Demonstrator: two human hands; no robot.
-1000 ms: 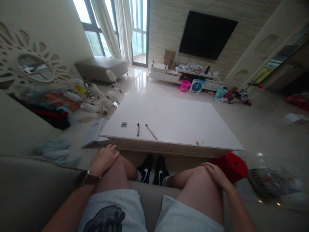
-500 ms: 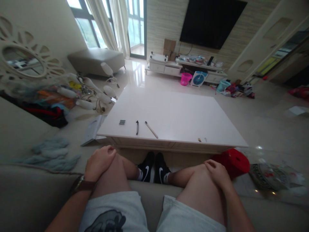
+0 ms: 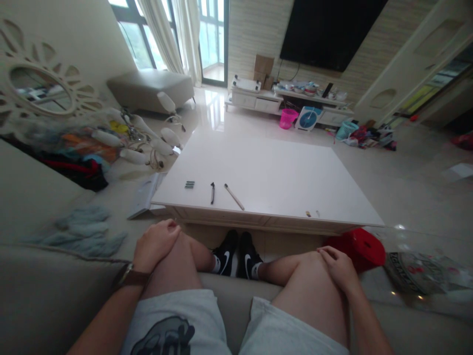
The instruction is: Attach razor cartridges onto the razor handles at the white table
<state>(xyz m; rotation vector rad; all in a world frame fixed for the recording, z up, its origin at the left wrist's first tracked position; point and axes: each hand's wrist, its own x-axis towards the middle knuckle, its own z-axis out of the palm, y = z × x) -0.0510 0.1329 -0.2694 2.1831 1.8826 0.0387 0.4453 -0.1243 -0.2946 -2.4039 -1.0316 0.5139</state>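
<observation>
My left hand [image 3: 157, 241] rests on my left knee, its fingers laid over the top and partly out of sight. On the other knee lies my right hand [image 3: 338, 266], fingers loosely stretched, holding nothing. Beyond my knees stands a low white table [image 3: 273, 172]. Near its front edge are several small dark cylinders like batteries [image 3: 189, 185] in a stack, a black razor [image 3: 212, 193] and a pale-handled toothbrush [image 3: 234, 197]. Farther right lie a small brownish-yellow piece [image 3: 308, 213] and a tiny pale item [image 3: 318, 213], both too small to make out.
A red stool [image 3: 364, 251] stands by the table's right front corner, next to a plastic-covered bundle [image 3: 414, 273]. Lamp parts with white shades [image 3: 135, 157] and bagged clothes [image 3: 81, 165] fill the left floor. A pink basket [image 3: 288, 119] sits before the TV cabinet [image 3: 254, 101].
The whole view has shifted slightly, so the table and room sit a little farther right. Both hands stay on my knees, and the table items have not moved.
</observation>
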